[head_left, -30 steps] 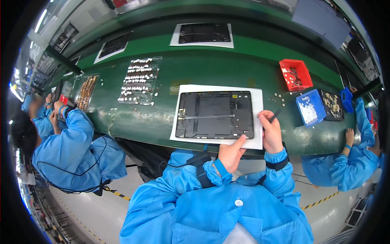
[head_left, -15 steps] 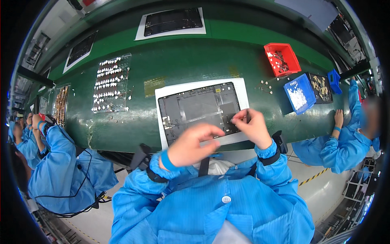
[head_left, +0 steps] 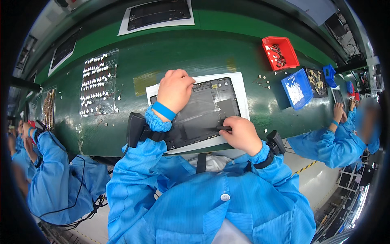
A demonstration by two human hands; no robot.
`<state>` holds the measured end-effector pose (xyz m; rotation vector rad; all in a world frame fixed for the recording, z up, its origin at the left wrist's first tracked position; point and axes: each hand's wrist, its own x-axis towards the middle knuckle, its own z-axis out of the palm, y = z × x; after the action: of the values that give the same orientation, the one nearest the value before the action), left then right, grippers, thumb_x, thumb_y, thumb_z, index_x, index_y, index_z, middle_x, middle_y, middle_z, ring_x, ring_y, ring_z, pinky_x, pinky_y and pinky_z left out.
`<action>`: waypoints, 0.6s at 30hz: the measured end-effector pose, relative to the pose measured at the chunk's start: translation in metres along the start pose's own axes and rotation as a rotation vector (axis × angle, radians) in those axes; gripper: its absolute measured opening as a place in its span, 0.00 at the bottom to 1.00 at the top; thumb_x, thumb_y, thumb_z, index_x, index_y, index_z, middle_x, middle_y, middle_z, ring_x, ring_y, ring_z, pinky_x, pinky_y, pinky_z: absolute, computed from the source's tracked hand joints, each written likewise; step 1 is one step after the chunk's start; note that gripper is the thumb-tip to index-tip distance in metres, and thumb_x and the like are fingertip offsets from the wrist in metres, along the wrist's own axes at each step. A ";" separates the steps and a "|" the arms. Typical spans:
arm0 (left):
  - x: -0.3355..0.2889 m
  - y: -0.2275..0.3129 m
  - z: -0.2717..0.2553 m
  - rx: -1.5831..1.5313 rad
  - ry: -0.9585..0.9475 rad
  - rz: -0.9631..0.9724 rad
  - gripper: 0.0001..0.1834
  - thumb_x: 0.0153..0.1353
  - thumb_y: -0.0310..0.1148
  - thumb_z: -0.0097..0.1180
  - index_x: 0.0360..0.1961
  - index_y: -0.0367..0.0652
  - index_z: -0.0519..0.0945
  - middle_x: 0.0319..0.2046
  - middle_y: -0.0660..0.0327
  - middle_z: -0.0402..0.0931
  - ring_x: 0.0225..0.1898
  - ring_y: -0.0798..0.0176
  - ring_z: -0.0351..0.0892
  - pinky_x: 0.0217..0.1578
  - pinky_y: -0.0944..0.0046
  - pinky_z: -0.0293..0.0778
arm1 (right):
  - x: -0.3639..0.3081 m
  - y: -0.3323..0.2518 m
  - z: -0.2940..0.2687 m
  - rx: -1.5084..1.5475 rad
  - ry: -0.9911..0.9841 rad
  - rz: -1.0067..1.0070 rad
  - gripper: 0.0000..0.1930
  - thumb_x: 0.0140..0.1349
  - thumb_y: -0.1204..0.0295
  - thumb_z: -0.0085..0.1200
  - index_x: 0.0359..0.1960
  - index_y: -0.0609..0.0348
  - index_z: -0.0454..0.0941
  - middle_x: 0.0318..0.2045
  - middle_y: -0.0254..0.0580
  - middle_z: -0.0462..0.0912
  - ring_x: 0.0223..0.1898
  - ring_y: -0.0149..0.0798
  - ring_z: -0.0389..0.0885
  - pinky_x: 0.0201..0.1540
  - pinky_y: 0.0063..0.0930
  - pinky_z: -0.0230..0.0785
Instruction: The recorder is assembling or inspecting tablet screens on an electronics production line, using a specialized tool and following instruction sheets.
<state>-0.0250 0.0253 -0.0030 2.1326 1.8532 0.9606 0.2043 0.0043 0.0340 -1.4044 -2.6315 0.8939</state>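
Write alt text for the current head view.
A person's right hand holds a dark tool over a black tablet-like casing on a white sheet, the left hand over its upper-left part. On the green table, a clear tray of small white parts lies left; a red bin and a blue bin stand right.

A green workbench [head_left: 183, 53] spans the pale floor [head_left: 312, 181].

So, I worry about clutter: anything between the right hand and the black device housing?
Only the dark tool held by the right hand; nothing else visible stands between that hand and the black housing.
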 end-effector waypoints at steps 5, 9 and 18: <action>0.001 0.004 0.001 -0.040 0.082 -0.020 0.13 0.43 0.23 0.55 0.34 0.38 0.74 0.30 0.54 0.71 0.35 0.48 0.68 0.38 0.56 0.65 | 0.008 -0.005 -0.005 -0.097 -0.075 0.001 0.07 0.44 0.68 0.52 0.22 0.59 0.74 0.23 0.47 0.76 0.28 0.52 0.75 0.31 0.42 0.67; 0.000 0.001 0.003 0.020 0.013 0.047 0.07 0.44 0.24 0.54 0.28 0.40 0.74 0.29 0.56 0.69 0.34 0.51 0.68 0.34 0.55 0.66 | 0.013 0.012 -0.022 0.046 -0.111 -0.036 0.09 0.44 0.67 0.55 0.23 0.60 0.74 0.22 0.45 0.76 0.26 0.47 0.75 0.29 0.37 0.67; 0.003 0.011 -0.001 0.086 -0.052 0.009 0.02 0.47 0.24 0.51 0.24 0.40 0.73 0.26 0.55 0.69 0.31 0.50 0.67 0.32 0.55 0.64 | 0.101 0.136 -0.170 -0.315 0.543 0.158 0.09 0.47 0.70 0.52 0.28 0.60 0.76 0.27 0.51 0.77 0.32 0.51 0.76 0.34 0.39 0.68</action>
<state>-0.0164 0.0252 0.0040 2.1936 1.8944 0.8333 0.2945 0.2209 0.0847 -1.6458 -2.3229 0.0635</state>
